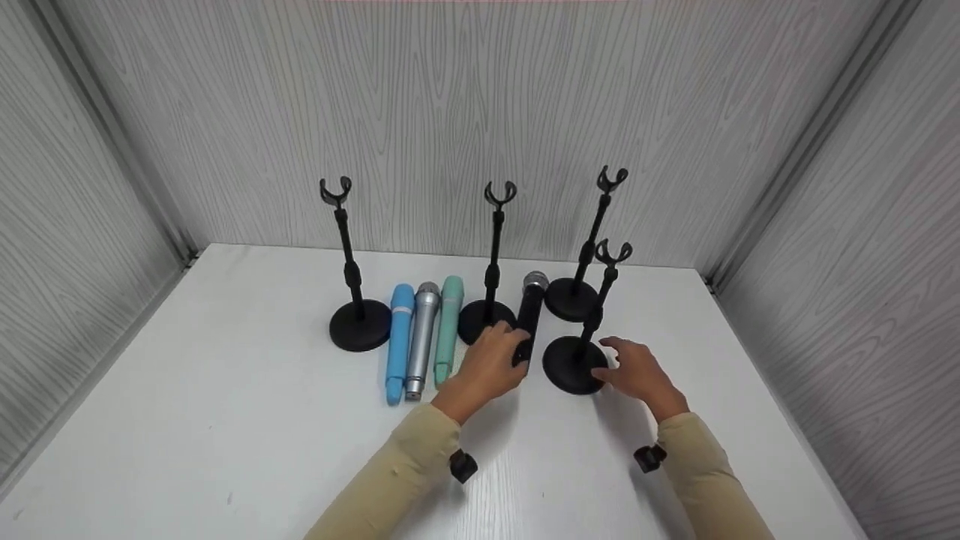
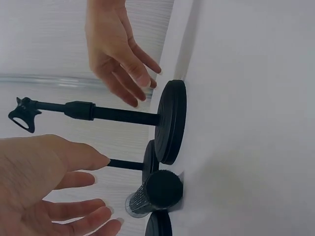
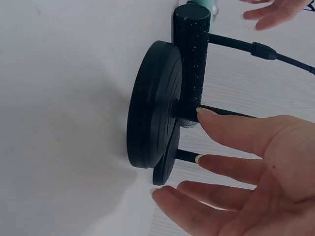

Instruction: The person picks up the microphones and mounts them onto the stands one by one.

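Observation:
In the head view my left hand (image 1: 487, 364) hovers beside a black microphone (image 1: 530, 311) with a silver mesh head, which lies on the table. The left wrist view shows that hand's fingers (image 2: 74, 157) spread and holding nothing, with the end of the microphone (image 2: 162, 191) just past them. My right hand (image 1: 637, 371) is at the base of the front-right black microphone stand (image 1: 574, 365). Its fingers (image 3: 221, 196) are spread and loosely bent beside the stand in the right wrist view. The thumb overlaps the foot of the pole there.
Blue (image 1: 400, 337), silver (image 1: 423, 337) and mint green (image 1: 448, 326) microphones lie side by side on the white table (image 1: 225, 420). More upright black stands are at the left (image 1: 360, 326), middle (image 1: 493, 274) and back right (image 1: 574, 300). Grey wood-grain panels (image 1: 420, 112) enclose the table.

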Motion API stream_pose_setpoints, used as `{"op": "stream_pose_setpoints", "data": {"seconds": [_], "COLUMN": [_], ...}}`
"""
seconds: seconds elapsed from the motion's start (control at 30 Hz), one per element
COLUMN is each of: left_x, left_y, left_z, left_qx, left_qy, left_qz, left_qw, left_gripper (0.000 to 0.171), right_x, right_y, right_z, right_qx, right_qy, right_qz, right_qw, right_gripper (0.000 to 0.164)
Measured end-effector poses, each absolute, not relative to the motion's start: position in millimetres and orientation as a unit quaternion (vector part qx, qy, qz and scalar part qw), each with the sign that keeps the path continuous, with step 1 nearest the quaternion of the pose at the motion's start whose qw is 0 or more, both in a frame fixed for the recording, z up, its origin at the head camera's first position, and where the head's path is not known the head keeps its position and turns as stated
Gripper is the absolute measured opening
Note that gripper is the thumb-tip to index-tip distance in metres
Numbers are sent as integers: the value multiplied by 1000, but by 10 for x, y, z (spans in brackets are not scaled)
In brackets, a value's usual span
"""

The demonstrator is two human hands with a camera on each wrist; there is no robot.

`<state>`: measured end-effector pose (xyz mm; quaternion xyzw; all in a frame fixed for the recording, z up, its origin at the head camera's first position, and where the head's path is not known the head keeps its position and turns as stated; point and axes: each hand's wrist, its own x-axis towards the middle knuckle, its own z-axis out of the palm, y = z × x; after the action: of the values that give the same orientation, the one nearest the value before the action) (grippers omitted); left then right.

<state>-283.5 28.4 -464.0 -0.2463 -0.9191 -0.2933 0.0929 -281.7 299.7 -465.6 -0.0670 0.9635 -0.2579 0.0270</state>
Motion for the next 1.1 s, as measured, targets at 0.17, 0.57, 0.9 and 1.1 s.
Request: {"op": "stream_pose_setpoints", "data": {"seconds": [0.17, 0.57, 0.9, 1.1], "left_x": [-2946, -3161, -3285, -3284], "left_y": [508, 947, 1063, 1097], "left_z": [-4689, -4692, -4803, -4822], "left_qx": [-261, -279, -245, -249], "left_qy": [-917, -917, -928, -929], "left_qz": [-295, -287, -279, -271], "left_qw": [72, 4, -42, -37], "left_gripper": [39, 27, 22, 20], "right_x": [-2870, -3029, -3080, -3098], "right_y": [2959, 2920, 2930, 2930], "right_z": [-4692, -4784, -4826, -4837], "right_qx": [-70, -56, -57, -57], "right_qy": [963, 959, 959, 959], "right_qz": [-258, -272, -271, -272], "right_qw": [25, 52, 58, 56], "right_gripper": [56, 52, 52, 49]}}
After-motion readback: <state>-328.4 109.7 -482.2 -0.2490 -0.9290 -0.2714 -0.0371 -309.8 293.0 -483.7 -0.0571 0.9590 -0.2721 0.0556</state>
